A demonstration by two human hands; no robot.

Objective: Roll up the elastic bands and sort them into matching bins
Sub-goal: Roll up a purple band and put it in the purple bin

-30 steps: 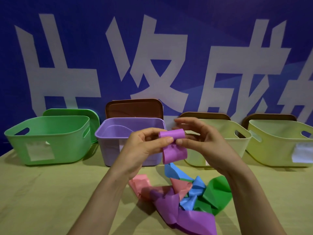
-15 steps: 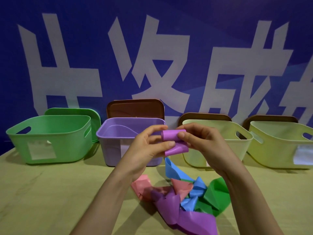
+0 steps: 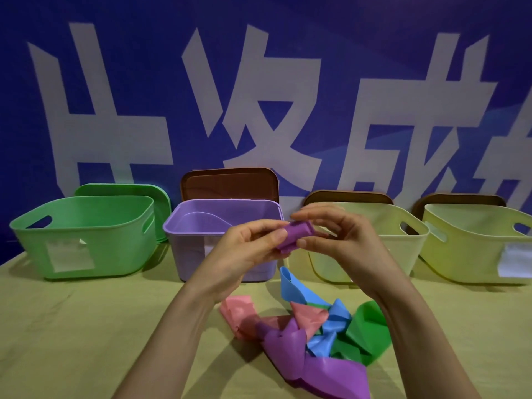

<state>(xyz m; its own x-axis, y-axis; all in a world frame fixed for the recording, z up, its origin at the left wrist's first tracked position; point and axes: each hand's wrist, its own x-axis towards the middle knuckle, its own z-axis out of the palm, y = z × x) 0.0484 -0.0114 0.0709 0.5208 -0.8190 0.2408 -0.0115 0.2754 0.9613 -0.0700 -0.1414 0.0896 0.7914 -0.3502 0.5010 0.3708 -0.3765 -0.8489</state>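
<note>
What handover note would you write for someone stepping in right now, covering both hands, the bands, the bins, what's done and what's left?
Left hand and right hand both pinch the purple roll, in the air before the purple bin; a short tail looks unrolled.
Heaped on the table: pink band, blue band, green band, loose purple band.
Row behind: green bin, inner yellow-green bin, far-right yellow-green bin.
Done: one band nearly rolled; no band shows in any bin.
Left: finish it, drop it in the purple bin, then roll and sort the heap.
</note>
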